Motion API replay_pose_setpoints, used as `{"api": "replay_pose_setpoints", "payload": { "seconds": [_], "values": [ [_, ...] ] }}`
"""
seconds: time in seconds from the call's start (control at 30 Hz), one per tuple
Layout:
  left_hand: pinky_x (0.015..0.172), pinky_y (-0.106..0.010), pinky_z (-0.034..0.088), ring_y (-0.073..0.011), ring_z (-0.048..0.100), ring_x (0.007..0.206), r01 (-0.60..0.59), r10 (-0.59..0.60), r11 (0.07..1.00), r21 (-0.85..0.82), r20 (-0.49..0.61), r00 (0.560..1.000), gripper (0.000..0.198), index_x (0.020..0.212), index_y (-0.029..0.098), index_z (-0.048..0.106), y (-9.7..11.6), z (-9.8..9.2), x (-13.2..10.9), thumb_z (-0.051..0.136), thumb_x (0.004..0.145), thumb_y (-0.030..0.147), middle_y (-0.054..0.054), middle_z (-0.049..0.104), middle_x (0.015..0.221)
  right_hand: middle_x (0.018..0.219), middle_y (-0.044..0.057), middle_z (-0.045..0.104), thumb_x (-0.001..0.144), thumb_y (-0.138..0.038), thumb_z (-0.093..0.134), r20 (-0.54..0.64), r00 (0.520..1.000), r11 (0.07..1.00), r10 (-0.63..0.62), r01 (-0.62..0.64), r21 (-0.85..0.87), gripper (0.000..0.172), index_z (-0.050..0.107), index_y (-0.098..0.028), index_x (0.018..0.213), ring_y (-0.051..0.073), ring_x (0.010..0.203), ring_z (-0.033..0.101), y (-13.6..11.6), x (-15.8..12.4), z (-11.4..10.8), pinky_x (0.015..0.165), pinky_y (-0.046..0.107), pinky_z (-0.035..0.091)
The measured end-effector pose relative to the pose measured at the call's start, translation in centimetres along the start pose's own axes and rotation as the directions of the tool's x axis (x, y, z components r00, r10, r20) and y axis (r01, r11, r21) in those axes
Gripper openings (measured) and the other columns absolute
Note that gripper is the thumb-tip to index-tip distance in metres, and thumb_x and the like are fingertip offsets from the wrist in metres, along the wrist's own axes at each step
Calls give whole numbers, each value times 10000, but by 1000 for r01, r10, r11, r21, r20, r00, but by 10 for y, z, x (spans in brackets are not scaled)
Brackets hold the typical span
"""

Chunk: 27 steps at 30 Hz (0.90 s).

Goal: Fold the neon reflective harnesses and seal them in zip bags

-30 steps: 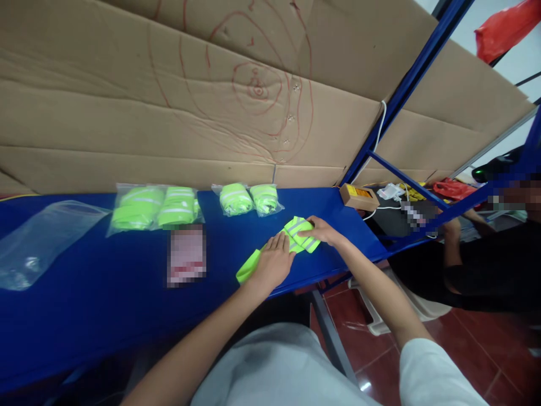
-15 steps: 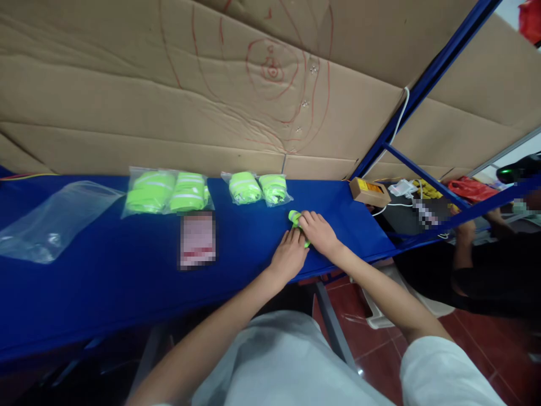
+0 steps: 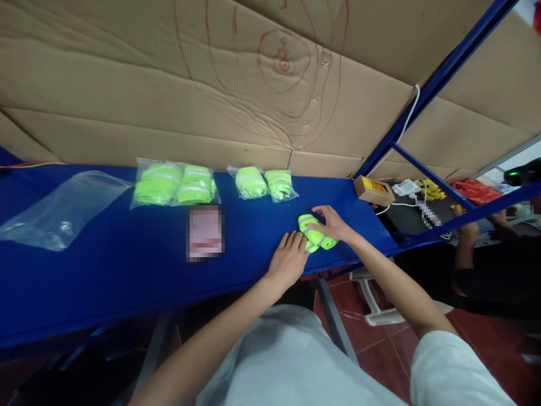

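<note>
A neon green bundle of banding with silvery stripes (image 3: 323, 238) lies folded on the blue tabletop (image 3: 139, 270); exactly what article it is, I cannot tell. My left hand (image 3: 289, 259) rests flat, its fingertips on the bundle's left edge. Over the upper right of the bundle is my right hand (image 3: 333, 224), fingers apart and thumb reaching across the green material. Behind them, two clear bags with similar green rolls, a smaller one (image 3: 250, 183) and a larger one (image 3: 158, 185), stand against the cardboard.
An empty-looking clear plastic bag (image 3: 70, 211) lies at the left. A blurred pinkish packet (image 3: 205, 232) sits mid-table. To the right are a small cardboard box (image 3: 374, 190), a blue frame post (image 3: 439, 84) and a co-worker's hand (image 3: 467, 231). Cardboard (image 3: 127, 84) walls the back.
My right hand has drawn back to the right and its fingers have spread, exposing more of the green bundle. My left hand stays nearly in place. The view has shifted slightly.
</note>
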State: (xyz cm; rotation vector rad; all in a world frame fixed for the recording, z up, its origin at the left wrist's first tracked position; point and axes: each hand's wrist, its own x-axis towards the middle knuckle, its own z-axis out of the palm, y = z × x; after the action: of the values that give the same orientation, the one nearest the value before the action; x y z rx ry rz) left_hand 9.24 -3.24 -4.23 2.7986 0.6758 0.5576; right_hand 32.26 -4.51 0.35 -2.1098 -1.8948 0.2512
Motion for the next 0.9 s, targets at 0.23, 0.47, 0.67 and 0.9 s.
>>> {"api": "replay_pose_setpoints", "payload": {
  "seconds": [0.23,0.47,0.67,0.9],
  "values": [
    [1295,-553,234,-310,312,1559,51,-51,999,9,109,993,598,1544,52,437,4,0,-14,318,1081,411,-168,396,1631,1106,142,724,907,-607,663,54,986,987,161,-162,11,584,607,-137,1249,253,951,695,-13,-13,11,749,316,525],
    [1297,-597,191,-304,219,1592,43,-52,997,67,153,987,630,1592,13,320,11,0,-18,205,1099,388,-182,263,1679,1282,126,627,916,-470,719,-66,997,993,35,-42,-110,561,489,-196,1347,250,979,671,-43,-16,1,738,328,507],
    [1270,-630,232,-303,317,1557,-75,60,994,76,180,982,573,1587,115,381,9,-4,-21,217,1107,382,-135,330,1661,1327,170,603,1029,-262,536,-66,979,931,-191,159,-327,314,543,-160,1325,321,1145,600,-47,-21,5,929,450,446],
    [1244,-558,304,-349,381,1511,-251,237,964,86,145,961,699,1518,84,490,7,-8,-17,510,1011,566,-199,473,1575,1410,157,603,1082,-235,352,59,913,815,-404,389,-430,363,576,-204,1366,301,1167,564,-38,-38,15,934,459,406]
  ]
}}
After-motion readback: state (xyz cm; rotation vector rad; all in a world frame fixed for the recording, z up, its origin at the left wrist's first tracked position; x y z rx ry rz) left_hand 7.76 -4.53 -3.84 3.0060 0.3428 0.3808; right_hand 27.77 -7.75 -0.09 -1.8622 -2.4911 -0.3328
